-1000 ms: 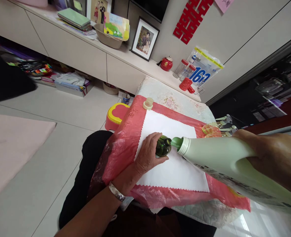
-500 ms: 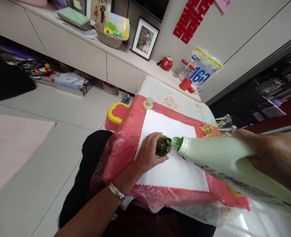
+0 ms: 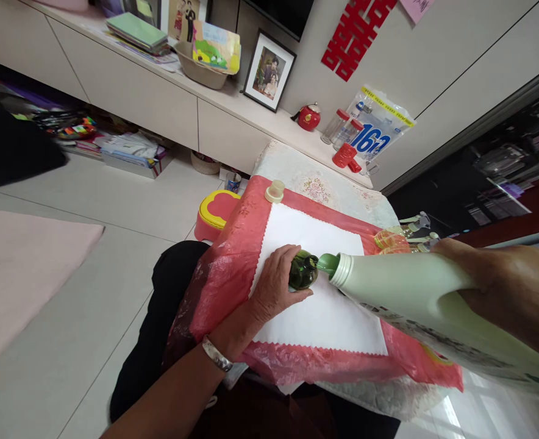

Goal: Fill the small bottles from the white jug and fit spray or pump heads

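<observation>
Nothing has moved. The left hand still grips the small dark green glass bottle on the white cloth. The right hand still tips the big pale green plastic jug, spout at the bottle's mouth, so pouring goes on.

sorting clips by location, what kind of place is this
Most likely a living room in a home. A low wall cabinet carries a framed photo, and a child's stool sits on the tiled floor. The left hand steadies a small green bottle.
</observation>
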The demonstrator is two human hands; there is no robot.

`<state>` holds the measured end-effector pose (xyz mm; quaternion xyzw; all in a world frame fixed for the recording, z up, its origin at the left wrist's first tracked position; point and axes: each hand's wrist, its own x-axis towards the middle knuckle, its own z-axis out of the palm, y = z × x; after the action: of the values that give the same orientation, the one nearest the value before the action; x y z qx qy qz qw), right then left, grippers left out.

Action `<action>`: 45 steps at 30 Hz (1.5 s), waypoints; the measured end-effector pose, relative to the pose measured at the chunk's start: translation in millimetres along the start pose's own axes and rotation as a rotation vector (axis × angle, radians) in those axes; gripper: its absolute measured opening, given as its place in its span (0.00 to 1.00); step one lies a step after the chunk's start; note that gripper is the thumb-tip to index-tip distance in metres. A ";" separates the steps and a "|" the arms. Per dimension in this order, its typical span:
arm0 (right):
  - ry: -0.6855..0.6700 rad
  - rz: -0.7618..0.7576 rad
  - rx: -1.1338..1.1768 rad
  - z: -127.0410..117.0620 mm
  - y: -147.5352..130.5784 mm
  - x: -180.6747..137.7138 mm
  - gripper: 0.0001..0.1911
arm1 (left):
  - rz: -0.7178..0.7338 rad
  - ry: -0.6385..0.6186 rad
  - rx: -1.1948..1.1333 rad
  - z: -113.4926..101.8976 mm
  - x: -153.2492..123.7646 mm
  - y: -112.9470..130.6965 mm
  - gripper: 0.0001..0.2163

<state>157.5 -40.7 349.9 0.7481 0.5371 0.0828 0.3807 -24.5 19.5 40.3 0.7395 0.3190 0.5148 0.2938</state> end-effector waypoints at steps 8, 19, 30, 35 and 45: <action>0.091 -0.063 0.047 10.4 8.7 2.0 0.17 | -0.007 -0.003 -0.004 0.8 -0.8 -0.9 0.47; 0.051 -0.053 0.045 9.1 9.7 2.2 0.17 | -0.010 -0.001 0.003 0.0 -0.8 0.2 0.46; 0.036 -0.016 0.048 7.1 9.3 2.5 0.19 | -0.012 0.002 -0.002 1.6 -1.2 -1.5 0.47; 0.066 -0.040 0.060 10.9 13.2 4.0 0.19 | -0.008 -0.002 -0.003 1.7 -1.5 -2.0 0.47; 0.063 -0.080 0.057 11.4 13.4 4.5 0.16 | 0.006 0.006 -0.001 0.6 -1.1 0.0 0.47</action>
<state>175.4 -44.0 349.5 0.7336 0.5805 0.0757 0.3451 -24.2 18.6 39.5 0.7388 0.3172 0.5181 0.2918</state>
